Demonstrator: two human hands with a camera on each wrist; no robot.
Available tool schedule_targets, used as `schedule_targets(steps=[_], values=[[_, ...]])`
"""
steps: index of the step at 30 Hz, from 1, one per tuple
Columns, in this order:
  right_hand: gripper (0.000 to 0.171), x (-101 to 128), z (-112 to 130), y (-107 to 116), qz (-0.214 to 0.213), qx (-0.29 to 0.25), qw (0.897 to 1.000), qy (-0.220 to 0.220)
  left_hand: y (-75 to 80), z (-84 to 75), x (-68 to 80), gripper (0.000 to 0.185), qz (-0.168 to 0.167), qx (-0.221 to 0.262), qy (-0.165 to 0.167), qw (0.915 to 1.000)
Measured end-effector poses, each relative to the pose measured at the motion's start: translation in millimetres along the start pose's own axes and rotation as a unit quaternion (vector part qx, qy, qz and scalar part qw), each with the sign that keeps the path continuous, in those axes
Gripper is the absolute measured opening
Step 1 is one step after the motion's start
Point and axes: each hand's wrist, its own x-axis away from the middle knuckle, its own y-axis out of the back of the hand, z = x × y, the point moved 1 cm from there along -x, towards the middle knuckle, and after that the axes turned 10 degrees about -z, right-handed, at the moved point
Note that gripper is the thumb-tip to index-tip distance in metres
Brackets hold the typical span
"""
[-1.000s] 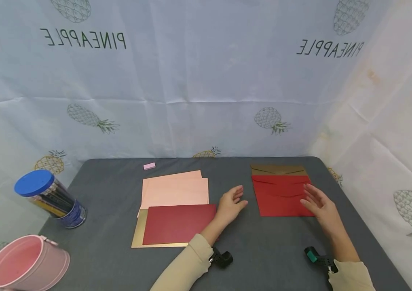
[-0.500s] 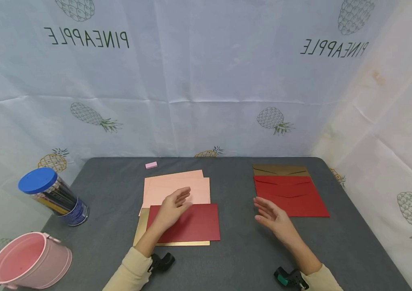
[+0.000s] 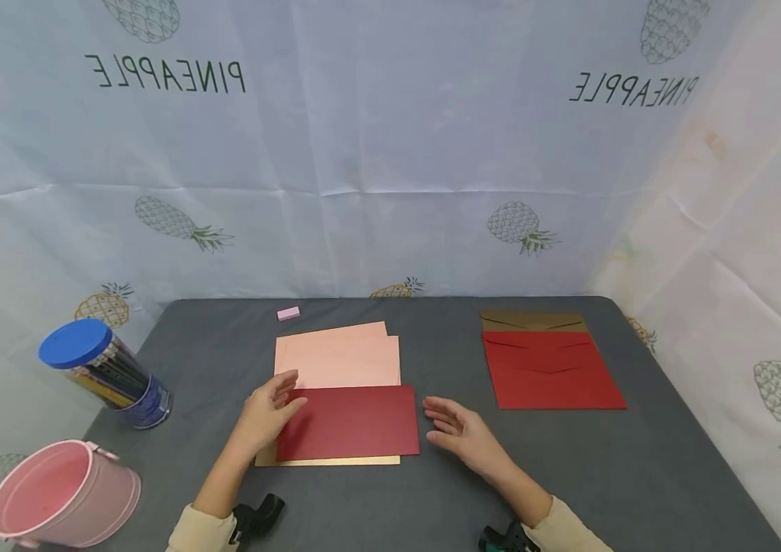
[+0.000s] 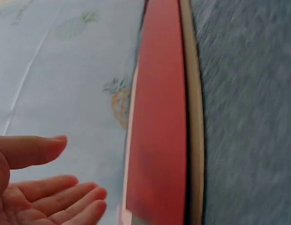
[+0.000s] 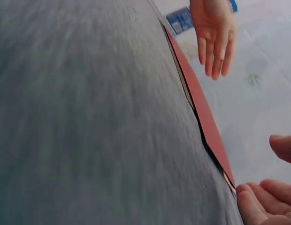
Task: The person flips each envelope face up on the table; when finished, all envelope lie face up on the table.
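Note:
A dark red card (image 3: 352, 422) lies on a gold card (image 3: 335, 461) at the middle of the grey table (image 3: 459, 498). My left hand (image 3: 287, 395) is at the red card's left edge, fingers straight and relaxed, holding nothing; whether it touches the card I cannot tell. My right hand (image 3: 434, 420) is open just right of the card, palm turned toward it. In the left wrist view the left hand (image 4: 51, 187) is open beside the red card (image 4: 159, 131). The right wrist view shows my right fingers (image 5: 265, 201) near the red card's edge (image 5: 202, 112).
Pale pink sheets (image 3: 338, 356) lie behind the red card. Red envelopes (image 3: 549, 372) overlap a brown envelope (image 3: 531, 320) at the right. A small pink eraser (image 3: 287, 313) sits near the back. A blue-lidded pencil jar (image 3: 103, 372) and a pink bucket (image 3: 62, 494) stand at the left.
Both hands have moved left and toward me. The left went from beside the red envelopes to the red card's left edge; the right left the envelopes and came to the card's right edge.

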Motion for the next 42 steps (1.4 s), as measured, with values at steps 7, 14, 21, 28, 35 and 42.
schedule_targets(steps=[7,14,21,28,35,42], values=[[0.061,0.4,1.5,-17.2,-0.016,0.002,0.999,-0.029,15.9,4.2,2.6,0.050,0.013,0.007,0.059,0.9981],[0.060,1.6,3.1,-26.4,-0.051,-0.001,0.998,-0.033,15.1,9.8,2.5,0.050,0.022,-0.006,0.068,0.9974],[0.060,1.3,2.8,-30.2,-0.057,0.015,0.998,-0.030,9.7,14.4,1.9,0.050,0.010,-0.003,0.077,0.9970],[0.064,-0.4,-2.8,-27.1,-0.074,-0.028,0.997,-0.023,5.5,16.3,-2.5,0.049,-0.034,0.087,0.111,0.9895],[0.064,-3.7,-7.8,-26.7,-0.106,-0.065,0.992,-0.032,-3.0,18.1,-4.6,0.047,-0.093,0.184,0.158,0.9656],[0.059,-4.8,-10.3,-25.3,-0.122,-0.087,0.986,-0.065,-6.4,20.5,-6.3,0.047,-0.077,0.201,0.177,0.9603]])
